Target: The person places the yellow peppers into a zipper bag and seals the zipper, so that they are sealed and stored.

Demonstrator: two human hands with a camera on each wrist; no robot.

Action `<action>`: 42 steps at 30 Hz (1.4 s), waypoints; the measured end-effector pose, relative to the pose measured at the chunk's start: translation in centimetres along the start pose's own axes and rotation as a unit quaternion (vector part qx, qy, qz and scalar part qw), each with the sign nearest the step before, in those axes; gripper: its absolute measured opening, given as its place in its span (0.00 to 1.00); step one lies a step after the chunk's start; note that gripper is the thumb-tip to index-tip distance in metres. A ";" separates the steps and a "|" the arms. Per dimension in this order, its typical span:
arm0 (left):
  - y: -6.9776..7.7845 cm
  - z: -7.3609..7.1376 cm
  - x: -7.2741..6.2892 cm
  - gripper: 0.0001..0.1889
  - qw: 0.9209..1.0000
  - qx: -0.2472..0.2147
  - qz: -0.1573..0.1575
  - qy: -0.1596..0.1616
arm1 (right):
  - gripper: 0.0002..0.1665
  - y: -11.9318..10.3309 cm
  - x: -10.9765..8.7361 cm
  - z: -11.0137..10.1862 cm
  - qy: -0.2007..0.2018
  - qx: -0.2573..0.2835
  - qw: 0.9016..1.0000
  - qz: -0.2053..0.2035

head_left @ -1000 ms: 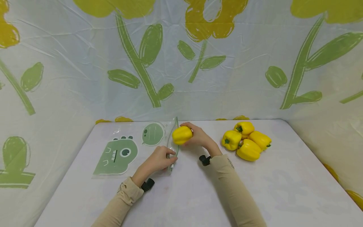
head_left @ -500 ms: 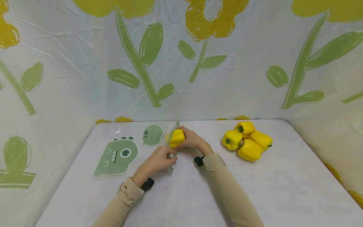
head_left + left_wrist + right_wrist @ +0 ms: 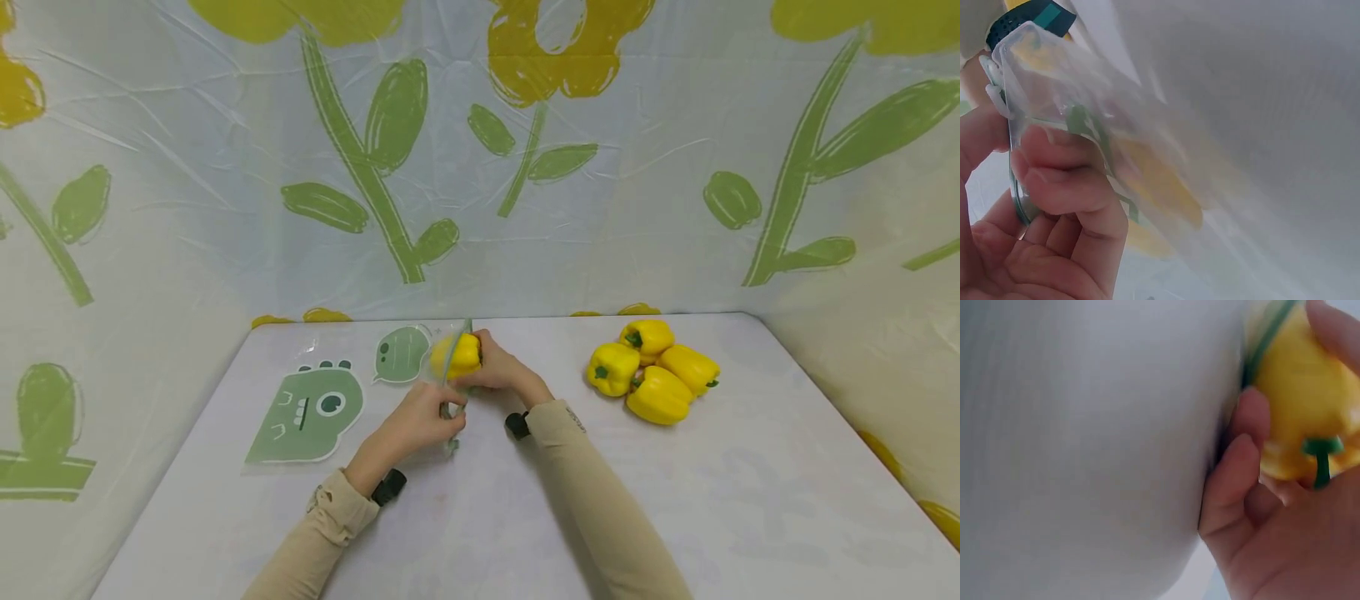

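A clear zip bag point(image 3: 303, 417) printed with a green dinosaur lies on the left of the table, its mouth raised toward the right. My left hand point(image 3: 423, 417) pinches the near part of the bag's rim between thumb and fingers, as the left wrist view also shows. My right hand point(image 3: 498, 367) grips a yellow bell pepper point(image 3: 467, 356) at the bag's mouth. The pepper's left part shows through the clear plastic, and its right part is outside. In the right wrist view its green stem point(image 3: 1322, 456) faces my palm.
Several yellow bell peppers point(image 3: 658, 396) sit in a cluster on the right of the white table point(image 3: 750, 500). A flower-printed cloth point(image 3: 637, 208) stands behind the table and along both sides.
My right hand has moved left with the yellow bell pepper, taking it partly into the mouth of the zip bag. The left hand keeps its hold on the rim.
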State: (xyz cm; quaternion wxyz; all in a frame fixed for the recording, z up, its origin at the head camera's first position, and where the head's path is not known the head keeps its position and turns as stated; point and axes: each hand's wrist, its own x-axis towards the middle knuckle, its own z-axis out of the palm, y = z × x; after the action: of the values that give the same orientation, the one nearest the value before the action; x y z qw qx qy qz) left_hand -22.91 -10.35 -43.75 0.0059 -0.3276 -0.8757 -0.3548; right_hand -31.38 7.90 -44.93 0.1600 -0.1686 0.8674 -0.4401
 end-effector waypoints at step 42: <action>0.1 -0.5 -0.1 0.12 1.000 -0.020 -0.017 0.005 | 0.40 -1.0 1.1 1.3 0.082 -0.050 0.993 0.063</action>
State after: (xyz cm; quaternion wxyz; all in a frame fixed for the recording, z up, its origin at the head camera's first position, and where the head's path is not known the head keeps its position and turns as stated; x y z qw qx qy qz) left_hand -22.85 -10.62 -43.34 -0.0027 -0.3110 -0.8738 -0.3738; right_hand -31.68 5.94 -45.02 0.1071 -0.0851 0.9072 -0.3978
